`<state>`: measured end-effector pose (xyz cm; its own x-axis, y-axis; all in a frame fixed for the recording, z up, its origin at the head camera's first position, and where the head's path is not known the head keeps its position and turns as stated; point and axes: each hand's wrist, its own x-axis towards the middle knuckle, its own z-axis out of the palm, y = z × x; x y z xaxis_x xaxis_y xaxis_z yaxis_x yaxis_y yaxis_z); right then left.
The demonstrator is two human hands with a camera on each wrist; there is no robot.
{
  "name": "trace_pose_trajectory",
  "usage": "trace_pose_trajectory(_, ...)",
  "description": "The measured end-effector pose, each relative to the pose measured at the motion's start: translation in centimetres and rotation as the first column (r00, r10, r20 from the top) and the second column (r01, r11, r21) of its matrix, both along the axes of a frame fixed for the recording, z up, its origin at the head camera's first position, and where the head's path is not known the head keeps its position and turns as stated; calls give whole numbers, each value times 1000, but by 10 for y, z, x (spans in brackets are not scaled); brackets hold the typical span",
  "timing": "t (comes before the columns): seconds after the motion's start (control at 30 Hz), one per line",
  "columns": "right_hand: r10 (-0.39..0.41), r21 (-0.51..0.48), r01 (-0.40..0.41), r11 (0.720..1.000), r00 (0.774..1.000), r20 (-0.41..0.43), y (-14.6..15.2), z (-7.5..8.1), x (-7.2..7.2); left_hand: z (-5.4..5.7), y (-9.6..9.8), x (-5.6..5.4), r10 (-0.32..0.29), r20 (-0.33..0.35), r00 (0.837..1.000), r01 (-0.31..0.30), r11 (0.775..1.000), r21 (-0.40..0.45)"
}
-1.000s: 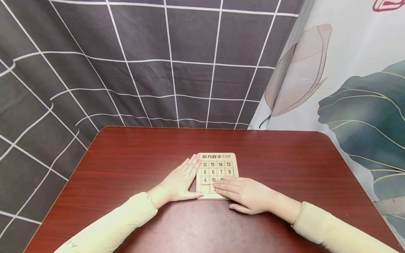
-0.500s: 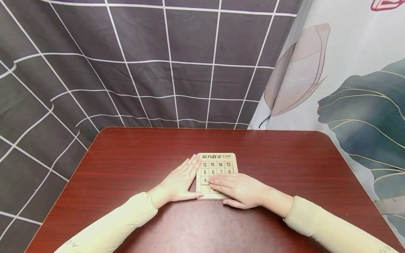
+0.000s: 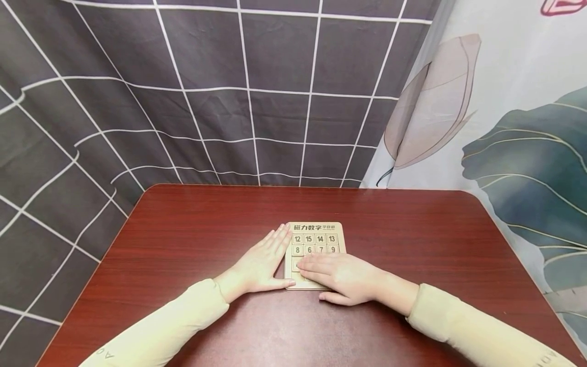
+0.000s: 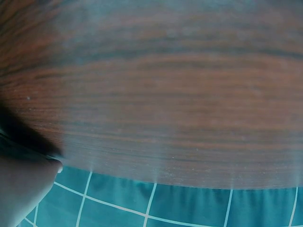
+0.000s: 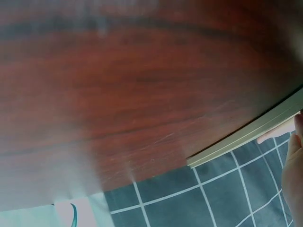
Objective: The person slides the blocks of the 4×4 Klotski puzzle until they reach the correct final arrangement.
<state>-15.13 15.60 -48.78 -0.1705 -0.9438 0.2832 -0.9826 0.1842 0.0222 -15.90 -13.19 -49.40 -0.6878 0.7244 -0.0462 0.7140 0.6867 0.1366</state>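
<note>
A pale sliding number puzzle [image 3: 316, 227] lies flat on the table in the head view. Along its left edge my left hand [image 3: 261, 262] rests with straight fingers, its thumb at the lower left corner. My right hand [image 3: 348, 275] lies over the lower right part, straight fingertips on a tile [image 3: 295, 264] in the left column. The two upper rows of numbers show; most of the lower tiles are covered by that hand. In the right wrist view the puzzle's edge [image 5: 251, 135] and part of the right hand [image 5: 294, 179] appear. Only a sliver of left hand [image 4: 23, 189] enters the left wrist view.
The red-brown wooden table [image 3: 206, 209] has rounded far corners. Behind it and at the left hangs a dark curtain [image 3: 279, 117] with white grid lines. A white curtain with leaf prints [image 3: 527, 153] hangs at the right.
My right hand has slid left across the puzzle, its fingertips reaching the left column. The tile beneath them now sits slightly nearer the puzzle's lower edge. My left hand has stayed put.
</note>
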Motion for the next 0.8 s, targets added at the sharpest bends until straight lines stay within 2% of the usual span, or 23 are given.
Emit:
trace_pose_trajectory(0.2, 60, -14, -61, 998, 998, -21, 0, 0, 8, 2, 0, 0, -2, 5, 1000, 2, 1000, 4)
trace_pose_trajectory(0.37, 67, -3, -67, 998, 997, -30, 0, 4, 12, 5, 0, 1, -10, -9, 1000, 10, 1000, 8)
trace_pose_trajectory(0.6, 27, -2, -27, 1000, 999, -26, 1, 2, 3, 6, 1, 1, -14, -16, 1000, 14, 1000, -1)
trace_pose_trajectory(0.8, -60, 24, 60, 998, 998, 14, 2, 3, -10, 5, 1, 1, -9, -9, 1000, 9, 1000, -7)
